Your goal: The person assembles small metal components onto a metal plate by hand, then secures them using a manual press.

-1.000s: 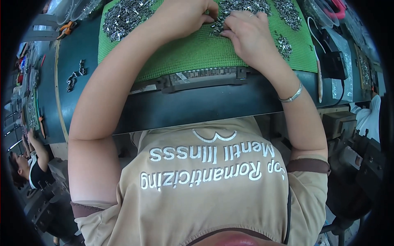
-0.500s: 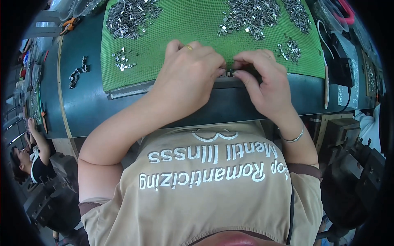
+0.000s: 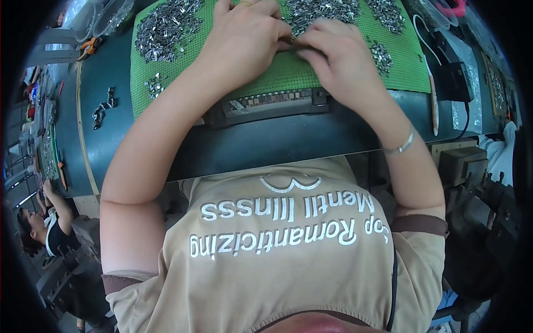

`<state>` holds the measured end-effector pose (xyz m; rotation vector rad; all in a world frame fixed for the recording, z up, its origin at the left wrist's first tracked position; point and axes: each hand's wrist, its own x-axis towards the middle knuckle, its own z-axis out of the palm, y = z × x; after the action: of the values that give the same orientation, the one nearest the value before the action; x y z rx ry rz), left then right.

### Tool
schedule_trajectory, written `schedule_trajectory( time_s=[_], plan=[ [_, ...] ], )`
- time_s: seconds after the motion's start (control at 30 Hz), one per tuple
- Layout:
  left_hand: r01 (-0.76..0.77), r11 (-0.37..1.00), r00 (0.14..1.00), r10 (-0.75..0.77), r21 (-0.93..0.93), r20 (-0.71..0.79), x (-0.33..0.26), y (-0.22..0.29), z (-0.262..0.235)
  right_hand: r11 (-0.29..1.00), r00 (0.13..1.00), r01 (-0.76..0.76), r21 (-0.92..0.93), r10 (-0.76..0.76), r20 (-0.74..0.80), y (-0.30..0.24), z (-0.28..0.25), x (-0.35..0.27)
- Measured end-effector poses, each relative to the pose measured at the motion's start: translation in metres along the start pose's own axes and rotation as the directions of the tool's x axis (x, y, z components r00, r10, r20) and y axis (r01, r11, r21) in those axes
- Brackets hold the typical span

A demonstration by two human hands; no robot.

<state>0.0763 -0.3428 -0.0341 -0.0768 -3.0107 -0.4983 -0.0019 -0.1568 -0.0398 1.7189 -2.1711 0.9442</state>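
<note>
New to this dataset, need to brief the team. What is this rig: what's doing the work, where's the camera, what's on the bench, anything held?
No robot here: a person works with two bare hands. The camera is the left of two fisheyes worn on the head, looking down. That is why edges bend near the rim and the person's own shirt fills the lower part.

The left hand and right hand have their fingertips close together over a green mat. Whether they hold anything is too hidden to tell.

On the mat are heaps of small shiny metal pieces. At its near edge sits a dark fixture with a row of small parts. A crooked metal strip lies to the left on the dark table.
</note>
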Motion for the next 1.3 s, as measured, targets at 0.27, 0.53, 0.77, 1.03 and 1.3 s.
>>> schedule_trajectory(
  time_s=[0.27, 0.53, 0.77, 1.03, 1.3],
  plan=[
    [-0.101, 0.995, 0.963, 0.099, 0.003, -0.25, -0.052, 0.017, -0.024, 0.984, 0.994, -0.047, -0.169, 0.063, 0.092, 0.013, 0.016, 0.011],
    [0.085, 0.969, 0.963, -0.14, -0.231, -0.232, -0.111, 0.029, -0.017, 0.984, 0.996, 0.087, -0.155, -0.08, 0.05, -0.002, 0.0, 0.013],
    [0.014, 0.979, 0.981, -0.052, -0.204, -0.184, -0.107, 0.025, -0.023, 0.957, 0.996, -0.088, 0.277, 0.08, 0.041, -0.031, -0.011, -0.031],
    [0.024, 0.991, 0.987, -0.045, -0.134, -0.152, -0.1, 0.027, -0.016, 0.773, 0.951, -0.278, 0.571, 0.304, 0.051, -0.036, -0.01, -0.043],
    [0.036, 0.996, 0.994, -0.044, -0.084, -0.104, -0.09, 0.033, -0.02, 0.88, 0.968, -0.25, 0.404, 0.223, 0.112, -0.033, -0.005, -0.028]
  ],
)
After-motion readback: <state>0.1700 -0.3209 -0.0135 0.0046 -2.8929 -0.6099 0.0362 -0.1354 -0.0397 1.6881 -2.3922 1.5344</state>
